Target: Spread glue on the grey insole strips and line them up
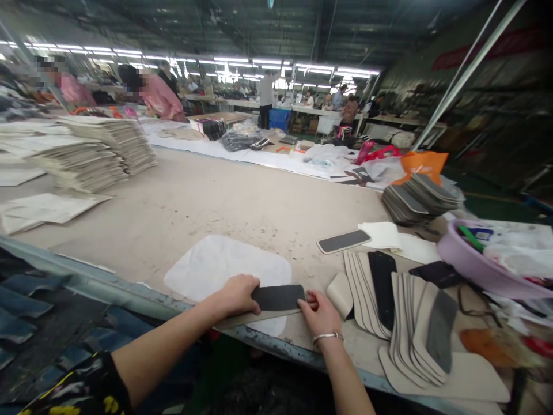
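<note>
A dark grey rounded strip (279,298) with a beige layer showing along its near edge lies at the table's front edge. My left hand (239,295) grips its left part, thumb on the top face and fingers bent over the far side. At the strip's right end, the fingertips of my right hand (322,311) are pinched on the corner. Underneath is a white rounded sheet (228,259), partly covered by the strip and my left hand. Just right of my right hand stand fanned beige pieces (363,294) and a black strip (382,288).
Tall stacks of pale sheets (108,144) occupy the left. On the right are more fanned pieces (415,328), another grey strip (345,241), a stack of grey pieces (404,204) and a purple basin (470,262). People work farther back.
</note>
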### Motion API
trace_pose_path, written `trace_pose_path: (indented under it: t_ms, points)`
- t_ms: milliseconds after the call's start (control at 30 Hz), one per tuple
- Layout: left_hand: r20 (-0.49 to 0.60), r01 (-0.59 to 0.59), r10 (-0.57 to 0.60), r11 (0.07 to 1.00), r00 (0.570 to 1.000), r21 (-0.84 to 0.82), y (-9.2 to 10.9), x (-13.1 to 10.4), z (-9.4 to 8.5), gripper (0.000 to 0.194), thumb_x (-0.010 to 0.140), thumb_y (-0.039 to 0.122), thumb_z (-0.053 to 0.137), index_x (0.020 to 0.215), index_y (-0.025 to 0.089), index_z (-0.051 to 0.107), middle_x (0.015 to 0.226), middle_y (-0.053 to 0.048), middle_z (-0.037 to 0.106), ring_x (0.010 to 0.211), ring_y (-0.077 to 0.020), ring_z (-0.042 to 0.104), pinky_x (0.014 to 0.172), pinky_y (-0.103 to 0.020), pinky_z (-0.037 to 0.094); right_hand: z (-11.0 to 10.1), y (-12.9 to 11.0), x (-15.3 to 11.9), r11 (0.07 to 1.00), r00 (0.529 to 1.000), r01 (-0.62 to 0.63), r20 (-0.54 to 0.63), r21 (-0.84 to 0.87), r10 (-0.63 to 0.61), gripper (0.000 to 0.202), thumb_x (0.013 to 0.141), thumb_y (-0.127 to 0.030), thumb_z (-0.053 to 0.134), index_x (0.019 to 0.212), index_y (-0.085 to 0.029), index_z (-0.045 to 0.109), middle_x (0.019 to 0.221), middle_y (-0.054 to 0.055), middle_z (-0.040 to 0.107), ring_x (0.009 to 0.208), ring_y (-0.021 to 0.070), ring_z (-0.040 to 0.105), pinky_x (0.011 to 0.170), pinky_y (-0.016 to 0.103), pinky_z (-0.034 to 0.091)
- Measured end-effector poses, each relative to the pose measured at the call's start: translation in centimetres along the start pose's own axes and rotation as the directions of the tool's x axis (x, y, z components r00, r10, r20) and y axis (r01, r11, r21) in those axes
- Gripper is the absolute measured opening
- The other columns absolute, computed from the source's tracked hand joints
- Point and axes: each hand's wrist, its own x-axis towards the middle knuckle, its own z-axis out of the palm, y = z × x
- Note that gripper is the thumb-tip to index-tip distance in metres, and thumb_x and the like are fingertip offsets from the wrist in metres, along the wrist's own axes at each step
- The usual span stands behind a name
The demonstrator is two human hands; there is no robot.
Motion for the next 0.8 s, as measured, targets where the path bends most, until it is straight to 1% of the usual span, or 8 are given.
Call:
trace_pose_path:
  t_ms: [100,233,333,467,533,633,700,800]
  points:
    - [0.102,0.039,0.009,0.891,0.995,-0.453,0.7,-1.6,-0.2,0.015,0.066,0.031,0.065,0.074,0.018,0.064,0.07,-0.001,0.062,0.069,-0.02,0.057,0.06,-0.024,0.039,-0.3,0.0,-0.3,0.936,0.999,-0.009,-0.042,0.353,0.025,0.043,0.068,-0.046,0.067,0.098,-0.015,0.064,0.087,0.007,0.066,0.08,0.0203,0.063,0.08,0.038,0.052]
    - [0.192,0.123,0.091,0.494,0.977,-0.861,2.7,-4.6,0.6,0.024,0.069,0.034,0.065,0.084,0.015,0.065,0.071,0.001,0.063,0.062,-0.0144,0.052,0.057,-0.022,0.037,-1.6,-2.1,-1.2,0.696,0.998,-0.064,0.028,0.715,0.063,0.058,0.066,-0.049,0.072,0.113,-0.018,0.056,0.121,0.012,0.058,0.101,0.0228,0.061,0.08,0.035,0.054]
    - [0.158,0.106,0.112,0.373,0.981,-0.922,4.6,-6.1,1.8,0.033,0.066,0.039,0.071,0.085,0.013,0.066,0.071,0.0,0.063,0.06,-0.0136,0.051,0.056,-0.022,0.036,-2.8,-4.7,-2.5,0.548,0.995,-0.052,0.089,0.835,-0.041,0.063,0.071,-0.046,0.071,0.124,-0.022,0.046,0.115,0.011,0.061,0.097,0.0205,0.063,0.08,0.035,0.054]
    - [0.137,0.073,0.214,0.284,0.967,-0.956,6.8,-7.1,2.7,0.039,0.066,0.041,0.075,0.092,0.012,0.068,0.079,-0.003,0.067,0.067,-0.0157,0.057,0.062,-0.023,0.042,-4.2,-6.8,-4.5,0.604,0.995,0.09,-0.053,0.792,-0.079,0.052,0.069,-0.04,0.073,0.112,-0.019,0.054,0.084,0.003,0.062,0.081,0.0157,0.061,0.079,0.03,0.052]
    - [0.131,0.094,0.311,0.13,0.941,-0.987,7.6,-7.4,2.6,0.046,0.068,0.042,0.075,0.102,0.013,0.067,0.088,-0.006,0.068,0.077,-0.0195,0.061,0.074,-0.028,0.047,-4.8,-7.0,-5.3,0.656,0.988,0.153,-0.107,0.739,-0.11,0.034,0.071,-0.039,0.071,0.094,-0.017,0.06,0.076,0.001,0.057,0.072,0.0127,0.056,0.069,0.024,0.05]
    - [0.191,0.269,0.372,-0.17,0.908,-0.948,8.9,-7.2,2.5,0.057,0.073,0.058,0.064,0.105,0.011,0.066,0.091,-0.01,0.069,0.085,-0.0226,0.064,0.085,-0.032,0.048,-5.6,-6.7,-6.3,0.718,0.978,0.209,-0.136,0.664,-0.16,0.024,0.075,-0.039,0.068,0.077,-0.016,0.06,0.072,0.001,0.055,0.067,0.0117,0.051,0.063,0.022,0.045]
    - [0.299,0.402,0.34,-0.289,0.892,-0.869,10.0,-6.6,2.7,0.062,0.079,0.065,0.053,0.101,0.009,0.067,0.085,-0.011,0.07,0.078,-0.0203,0.065,0.078,-0.028,0.051,-6.0,-6.3,-7.0,0.727,0.976,0.217,-0.155,0.652,-0.152,0.024,0.077,-0.04,0.066,0.077,-0.017,0.06,0.073,0.002,0.057,0.069,0.0129,0.053,0.064,0.022,0.046]
    - [0.36,0.393,0.161,-0.296,0.919,-0.871,11.7,-5.9,3.3,0.046,0.083,0.05,0.056,0.099,0.008,0.066,0.074,-0.009,0.069,0.059,-0.0147,0.062,0.057,-0.021,0.049,-6.3,-5.9,-8.0,0.72,0.976,0.215,-0.179,0.66,-0.128,0.025,0.076,-0.042,0.066,0.077,-0.017,0.06,0.073,0.002,0.057,0.07,0.0138,0.054,0.066,0.023,0.047]
